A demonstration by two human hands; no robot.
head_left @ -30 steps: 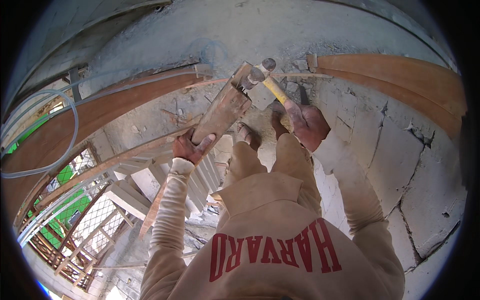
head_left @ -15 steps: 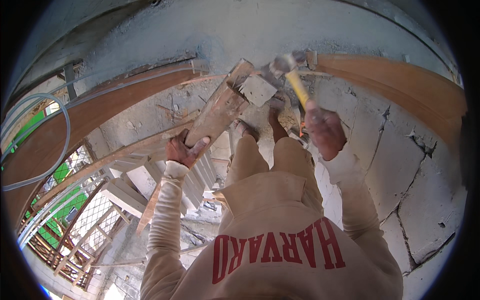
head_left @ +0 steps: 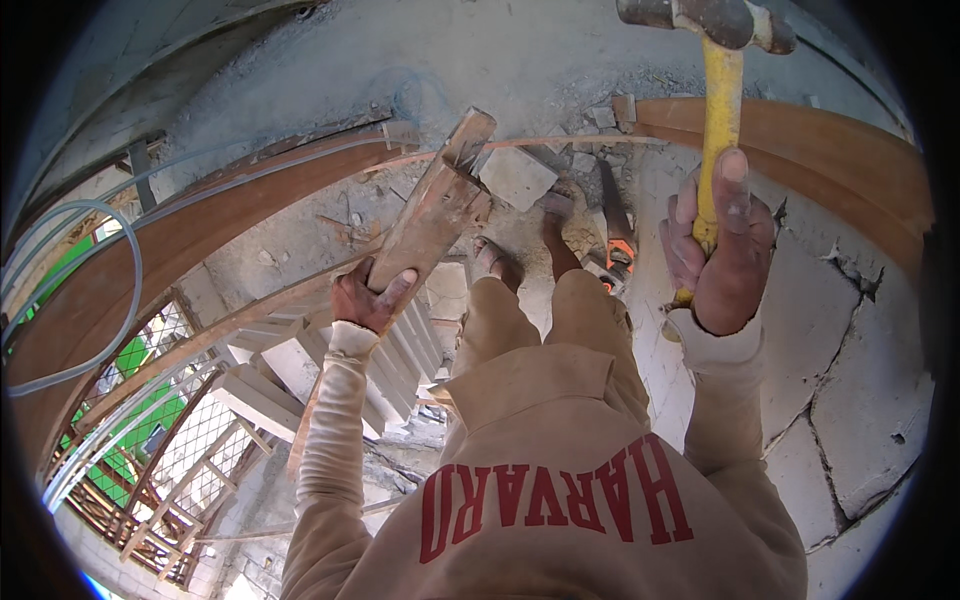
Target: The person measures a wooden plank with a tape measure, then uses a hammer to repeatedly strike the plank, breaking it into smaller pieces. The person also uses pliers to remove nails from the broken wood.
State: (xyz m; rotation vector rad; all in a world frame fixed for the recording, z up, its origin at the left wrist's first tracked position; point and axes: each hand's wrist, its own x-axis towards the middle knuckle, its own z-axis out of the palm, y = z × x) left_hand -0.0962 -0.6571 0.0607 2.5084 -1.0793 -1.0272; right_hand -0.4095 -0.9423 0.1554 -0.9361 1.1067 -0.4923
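My left hand (head_left: pixel 372 297) is closed around the near end of a worn wooden piece (head_left: pixel 425 228) made of boards joined lengthwise. It slants away to the far right, and one narrower board sticks out beyond the other at its far end. Raised on the right, my right hand (head_left: pixel 722 240) grips a hammer (head_left: pixel 722 110) by its yellow handle, thumb along the shaft. The dark metal hammer head is up at the top edge, well apart from the wood. A pale block (head_left: pixel 518 178) lies just beyond the far end of the wood.
A handsaw (head_left: pixel 614 205) with an orange and black handle lies by my right foot. Pale blocks (head_left: pixel 385 375) stand stacked below my left forearm. Long brown boards (head_left: pixel 800 145) curve across both sides. Clear hose (head_left: pixel 135 290) loops at left near a metal grille (head_left: pixel 190 430). Rubble litters the ground.
My right hand has lifted the hammer up and to the right, away from the far end of the wood. The left hand keeps its hold, nearly unmoved. The saw shows more fully.
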